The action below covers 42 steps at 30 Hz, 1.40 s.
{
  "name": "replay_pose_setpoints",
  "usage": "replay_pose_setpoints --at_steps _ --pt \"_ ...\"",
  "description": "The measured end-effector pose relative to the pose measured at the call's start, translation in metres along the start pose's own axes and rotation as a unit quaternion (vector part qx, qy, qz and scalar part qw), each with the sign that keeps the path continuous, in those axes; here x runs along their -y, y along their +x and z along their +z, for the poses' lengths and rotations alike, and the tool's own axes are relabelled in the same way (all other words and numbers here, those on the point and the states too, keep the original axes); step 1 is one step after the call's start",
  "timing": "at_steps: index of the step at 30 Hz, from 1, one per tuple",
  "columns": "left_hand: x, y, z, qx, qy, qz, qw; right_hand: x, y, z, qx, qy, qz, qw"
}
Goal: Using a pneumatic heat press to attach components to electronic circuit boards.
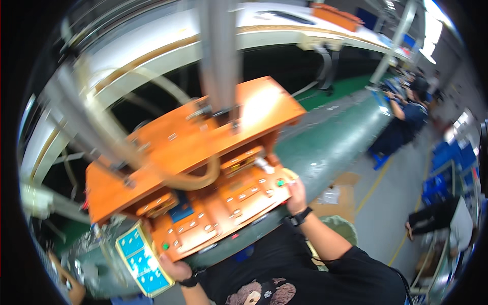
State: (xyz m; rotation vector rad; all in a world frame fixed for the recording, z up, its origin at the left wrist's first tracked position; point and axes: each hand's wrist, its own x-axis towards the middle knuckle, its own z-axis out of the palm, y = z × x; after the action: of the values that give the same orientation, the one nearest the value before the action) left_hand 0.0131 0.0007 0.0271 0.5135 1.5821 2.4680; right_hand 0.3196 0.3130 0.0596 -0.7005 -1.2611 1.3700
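Observation:
An orange machine [254, 109] with a raised top plate and a lower bed [223, 213] stands tilted across the middle of the view. My left hand [175, 268] rests at the bed's front left corner, close to a green button [165, 246]. At the opposite front corner my right hand [296, 195] lies along the edge beside a second green button [280, 183]. Both hands look empty, with their fingers partly stretched out; motion blur softens them. Under the top plate a blue piece [181, 212] shows in part. Left of the bed lies a yellow-edged panel [120, 249] with bright blue sections.
The machine stands on a green-covered table [325, 147]. Metal posts [219, 56] rise from its top, and a pale hose [198, 180] loops in front. Behind runs a white bench [178, 48] with an orange bin [335, 18]. A co-worker [406, 114] sits at the far right.

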Motion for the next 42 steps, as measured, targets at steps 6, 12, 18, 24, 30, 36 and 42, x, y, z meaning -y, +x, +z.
replay_pose_setpoints --at_steps 6,12,18,24,30,36,42 --pt "-0.026 0.001 0.024 0.034 0.037 0.067 0.997 0.001 0.003 0.003 0.026 0.039 -0.004 0.999" --pt "-0.034 0.0 0.031 0.03 0.039 0.049 0.998 0.001 0.004 -0.001 0.034 0.05 0.005 0.998" --pt "-0.034 -0.001 0.032 0.024 0.06 0.055 0.996 0.007 0.002 0.0 0.043 0.051 0.019 0.998" --pt "-0.035 0.003 0.035 0.04 0.049 0.055 0.997 0.009 0.003 -0.003 0.057 0.056 0.032 0.996" --pt "-0.047 -0.013 0.021 0.015 0.099 -0.035 0.994 0.052 -0.001 -0.014 -0.108 -0.111 0.059 0.986" --pt "-0.085 -0.053 0.017 0.007 0.175 0.081 0.981 0.135 -0.028 0.007 0.061 0.321 0.179 0.928" --pt "-0.128 -0.064 0.071 0.216 0.135 0.048 0.966 0.142 -0.056 0.074 0.297 0.49 0.354 0.739"
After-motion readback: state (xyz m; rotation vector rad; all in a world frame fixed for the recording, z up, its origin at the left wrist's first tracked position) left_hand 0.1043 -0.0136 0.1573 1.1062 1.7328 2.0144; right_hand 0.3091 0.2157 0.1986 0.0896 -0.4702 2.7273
